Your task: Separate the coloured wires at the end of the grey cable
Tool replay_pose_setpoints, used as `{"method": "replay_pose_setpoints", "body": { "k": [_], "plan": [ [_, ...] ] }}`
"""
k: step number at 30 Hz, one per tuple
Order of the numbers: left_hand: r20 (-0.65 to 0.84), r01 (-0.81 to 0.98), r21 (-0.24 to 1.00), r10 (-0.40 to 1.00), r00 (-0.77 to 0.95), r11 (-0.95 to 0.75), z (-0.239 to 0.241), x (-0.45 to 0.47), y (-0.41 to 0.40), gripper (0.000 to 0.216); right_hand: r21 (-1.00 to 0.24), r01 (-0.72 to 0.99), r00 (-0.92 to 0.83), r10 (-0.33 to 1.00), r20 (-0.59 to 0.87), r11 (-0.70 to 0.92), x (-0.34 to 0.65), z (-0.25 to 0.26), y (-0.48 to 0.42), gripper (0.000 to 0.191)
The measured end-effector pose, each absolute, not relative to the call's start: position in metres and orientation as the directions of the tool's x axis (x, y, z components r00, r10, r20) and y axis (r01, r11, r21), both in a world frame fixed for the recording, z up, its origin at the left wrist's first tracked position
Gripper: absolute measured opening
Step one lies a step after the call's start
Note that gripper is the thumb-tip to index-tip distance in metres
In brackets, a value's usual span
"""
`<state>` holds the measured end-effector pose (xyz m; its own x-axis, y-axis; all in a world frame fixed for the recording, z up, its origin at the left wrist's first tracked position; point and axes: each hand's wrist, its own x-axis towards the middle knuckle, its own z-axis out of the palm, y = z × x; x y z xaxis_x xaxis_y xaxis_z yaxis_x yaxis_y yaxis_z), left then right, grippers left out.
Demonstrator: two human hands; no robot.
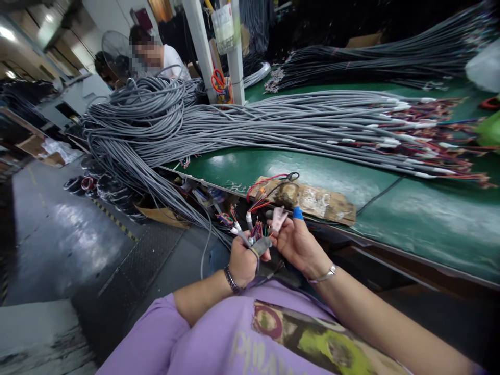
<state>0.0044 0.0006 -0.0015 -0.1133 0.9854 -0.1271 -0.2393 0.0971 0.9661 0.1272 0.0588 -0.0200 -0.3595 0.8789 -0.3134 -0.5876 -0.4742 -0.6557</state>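
Note:
My left hand [242, 259] is closed around a few grey cable ends [241, 231], whose coloured inner wires fan out above my fist. My right hand [297, 240], with a blue cap on one fingertip and taped fingertips, touches those wire tips [258, 228] from the right and pinches them. Both hands are held close together just in front of the green bench edge [351, 229]. The cables run from my fist down and left, then up into the big grey heap [164, 120].
A long bundle of grey cables with coloured ends [351, 125] lies across the green bench. A taped cardboard patch [312, 200] with red and black leads sits at the edge. Orange scissors [217, 80] hang on a white post. Another person [156, 54] sits far left.

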Motion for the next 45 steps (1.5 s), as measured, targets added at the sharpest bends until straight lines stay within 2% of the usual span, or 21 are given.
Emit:
{"method": "replay_pose_setpoints", "body": {
  "k": [6, 8, 13, 20, 22, 25, 29, 36, 45],
  "plan": [
    [-0.127, -0.284, 0.954, 0.986, -0.104, 0.093, -0.004, 0.002, -0.001, 0.037, -0.665, -0.482, -0.596, 0.77, -0.228, -0.57, 0.137, -0.02, 0.04, 0.033],
    [-0.14, -0.307, 0.946, 0.986, -0.087, 0.107, -0.006, 0.003, -0.001, 0.035, -0.683, -0.473, -0.616, 0.763, -0.196, -0.557, 0.136, -0.015, 0.036, 0.028],
    [-0.105, -0.254, 0.964, 0.992, -0.075, 0.083, -0.006, 0.002, -0.002, 0.038, -0.762, -0.444, -0.51, 0.832, -0.219, -0.472, 0.131, -0.006, 0.034, 0.028],
    [-0.127, -0.271, 0.96, 0.976, -0.176, 0.076, -0.007, 0.0, -0.001, 0.037, -0.88, -0.33, -0.357, 0.908, -0.218, -0.341, 0.141, -0.016, 0.031, 0.029],
    [-0.132, -0.283, 0.956, 0.971, -0.198, 0.072, -0.006, -0.001, 0.0, 0.035, -0.855, -0.372, -0.326, 0.914, -0.243, -0.36, 0.145, -0.02, 0.033, 0.029],
    [-0.133, -0.309, 0.949, 0.973, -0.19, 0.069, -0.004, 0.0, 0.001, 0.034, -0.737, -0.5, -0.31, 0.889, -0.337, -0.454, 0.147, -0.023, 0.043, 0.029],
    [-0.129, -0.334, 0.939, 0.981, -0.142, 0.075, 0.001, 0.004, 0.001, 0.034, -0.626, -0.512, -0.443, 0.805, -0.395, -0.588, 0.143, -0.02, 0.058, 0.034],
    [-0.171, -0.346, 0.93, 0.979, -0.108, 0.124, 0.006, 0.011, 0.009, 0.035, -0.641, -0.561, -0.456, 0.842, -0.29, -0.524, 0.133, -0.01, 0.064, 0.045],
    [-0.193, -0.339, 0.929, 0.976, -0.105, 0.147, -0.001, 0.013, 0.01, 0.035, -0.697, -0.566, -0.36, 0.893, -0.271, -0.44, 0.13, -0.008, 0.064, 0.039]
  ]
}}
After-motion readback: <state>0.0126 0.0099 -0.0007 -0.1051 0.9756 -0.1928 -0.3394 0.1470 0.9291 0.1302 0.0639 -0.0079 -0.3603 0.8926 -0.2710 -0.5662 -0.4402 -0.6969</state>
